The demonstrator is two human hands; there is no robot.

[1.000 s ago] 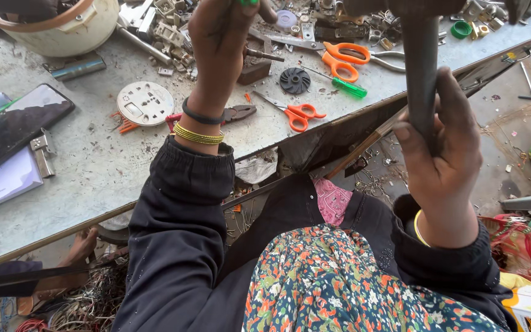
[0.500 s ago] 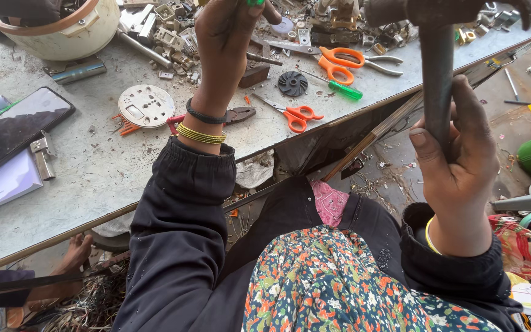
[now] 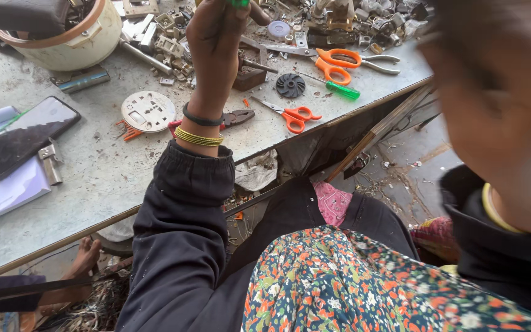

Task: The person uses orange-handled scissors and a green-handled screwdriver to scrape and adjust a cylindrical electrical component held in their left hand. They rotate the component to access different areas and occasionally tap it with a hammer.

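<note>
Left hand (image 3: 219, 37): pinched a small green-tipped tool (image 3: 238, 2), above round white plastic disc (image 3: 148, 111).
Right hand (image 3: 499, 92): blurred, grip can't tell.
Progress: work unfinished, loose parts beside disc.

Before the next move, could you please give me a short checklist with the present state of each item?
1. Left hand grips the green-tipped tool: ok, fingers closed on it.
2. Tool tip in view: not ok, cut off by the top edge.
3. Right hand grip: cannot tell, it is a blur close to the camera.
4. Phone away from the left hand: ok, it lies near the left end of the table.
5. Small scissors and pliers lie flat on the table: ok.
</note>
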